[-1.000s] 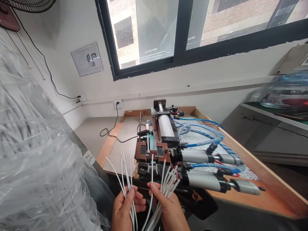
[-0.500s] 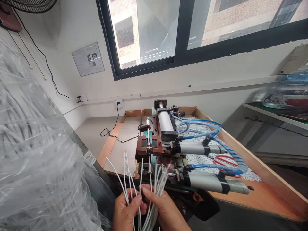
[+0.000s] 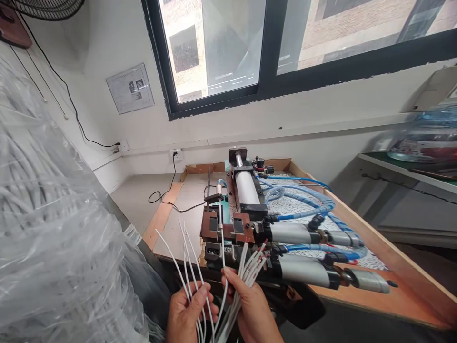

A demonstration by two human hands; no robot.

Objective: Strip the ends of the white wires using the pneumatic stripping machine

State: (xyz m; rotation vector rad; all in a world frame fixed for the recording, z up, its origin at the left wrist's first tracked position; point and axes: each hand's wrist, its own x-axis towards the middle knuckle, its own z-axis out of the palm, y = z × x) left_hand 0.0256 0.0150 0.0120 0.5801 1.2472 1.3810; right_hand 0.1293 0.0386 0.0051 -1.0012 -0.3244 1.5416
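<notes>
Nearest, the left hand (image 3: 189,307) has its thumb and fingers closed around a few white wires (image 3: 172,256), which fan upward. Just beside it, the hands apart, the right hand (image 3: 252,305), palm inward, grips a thicker bunch of red-tipped wires (image 3: 250,269). Its thumb and forefinger also pinch one single wire (image 3: 223,250), upright, its top reaching the gap between the machine's brown blocks (image 3: 210,226). The bunch hides part of the machine's lower front.

A plastic-wrapped bundle (image 3: 71,238) crowds the left side. Silver cylinders (image 3: 303,269) extend rightward from the machine, with blue hoses (image 3: 321,205) looping behind, inside a wooden rim (image 3: 357,228). A black cord (image 3: 178,208) crosses the board left of the machine. Farther off are a bottle (image 3: 421,143) on a shelf at right, a wall notice (image 3: 130,88) and a dark-framed window (image 3: 269,52).
</notes>
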